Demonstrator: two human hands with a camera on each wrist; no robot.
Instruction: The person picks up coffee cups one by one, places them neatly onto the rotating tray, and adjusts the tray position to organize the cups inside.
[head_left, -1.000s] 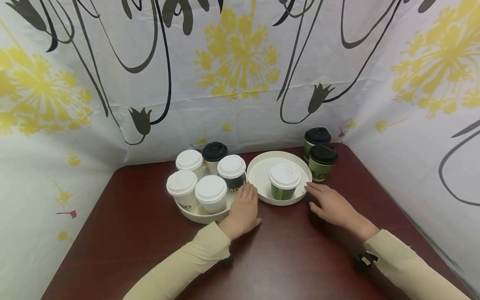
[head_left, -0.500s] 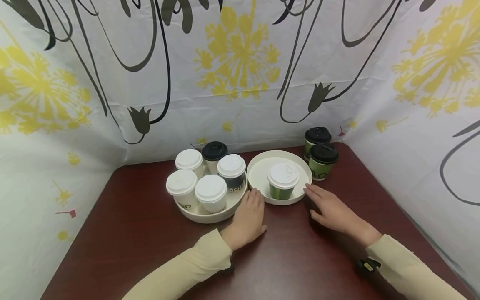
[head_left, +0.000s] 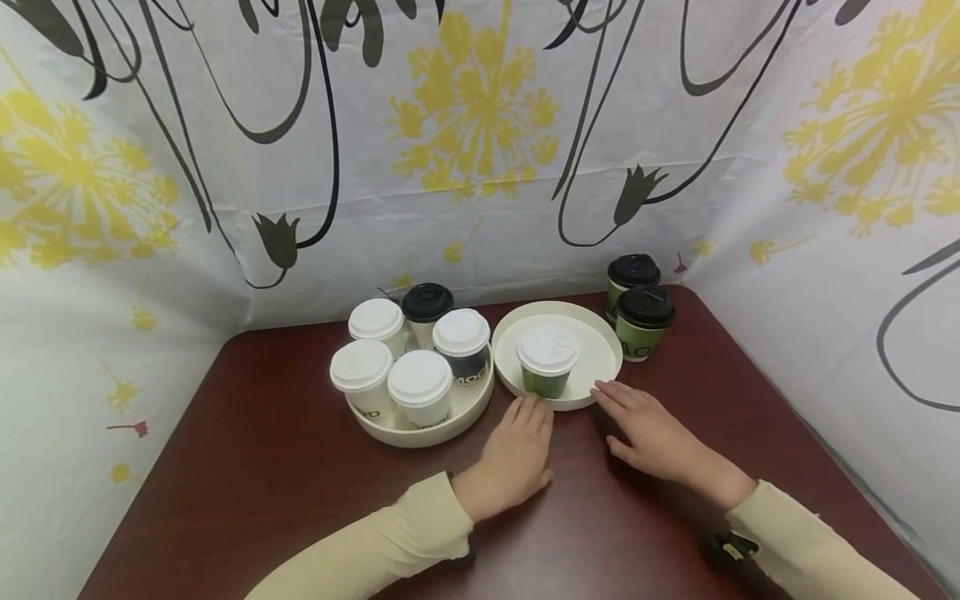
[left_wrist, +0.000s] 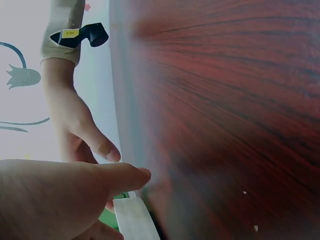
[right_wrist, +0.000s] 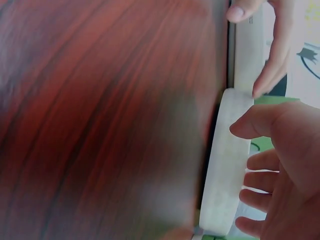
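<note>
In the head view a small green paper cup with a white lid [head_left: 547, 350] stands upright in the left part of the right round tray [head_left: 606, 350]. My left hand [head_left: 513, 454] lies flat, straight fingertips at that tray's front rim just below the cup. My right hand [head_left: 656, 433] has its fingers stretched out toward the tray's front right edge. Close up in the right wrist view, several right-hand fingertips [right_wrist: 262, 180] are at the tray's pale wall [right_wrist: 225, 160]. The left wrist view shows the left thumb [left_wrist: 122, 177] extended over the dark wood.
A second round tray [head_left: 420, 438] at left holds several lidded cups, including a white one [head_left: 422, 392] and a dark-banded one [head_left: 462, 346]. Two green cups with black lids [head_left: 643, 325] stand right of the trays. Patterned cloth [head_left: 480, 242] walls the table in.
The green white-lidded cup has shifted left within its tray. My left hand has moved right from the left tray's edge to the right tray's front; my right hand has drawn slightly left and nearer.
</note>
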